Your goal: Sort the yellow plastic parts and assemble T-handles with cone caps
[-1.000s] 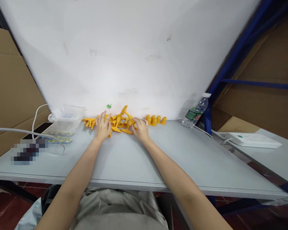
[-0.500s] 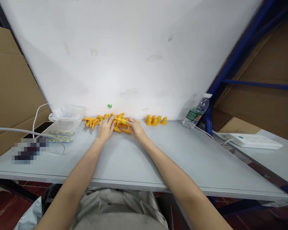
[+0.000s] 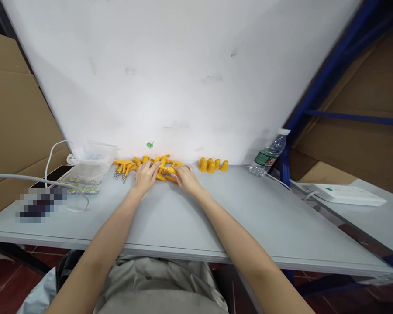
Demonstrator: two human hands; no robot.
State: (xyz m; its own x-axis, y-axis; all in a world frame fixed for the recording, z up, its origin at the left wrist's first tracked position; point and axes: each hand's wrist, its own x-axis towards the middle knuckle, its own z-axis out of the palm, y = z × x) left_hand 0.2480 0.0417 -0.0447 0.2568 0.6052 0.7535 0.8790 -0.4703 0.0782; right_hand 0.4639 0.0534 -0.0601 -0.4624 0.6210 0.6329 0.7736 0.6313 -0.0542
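Note:
A heap of yellow plastic parts [image 3: 160, 165] lies at the far edge of the grey table [image 3: 190, 218], against the white wall. My left hand [image 3: 146, 176] rests on the left side of the heap with fingers stretched flat over the pieces. My right hand [image 3: 187, 178] lies on the right side, fingers also extended and touching the parts. Neither hand visibly grips a piece. A row of several small yellow caps [image 3: 212, 165] stands upright to the right of my right hand. Small metal springs [image 3: 118, 175] lie to the left of the heap.
A clear plastic bag [image 3: 87, 168] with small items and a white cable [image 3: 57, 150] sit at the left. A water bottle [image 3: 268, 152] leans at the right by a blue rack post [image 3: 284, 165]. A white power strip [image 3: 343, 194] lies on the neighbouring table. Cardboard stands left.
A tall yellow part that stuck up from the heap has been pressed down flat. Both hands have drawn closer together over the pile.

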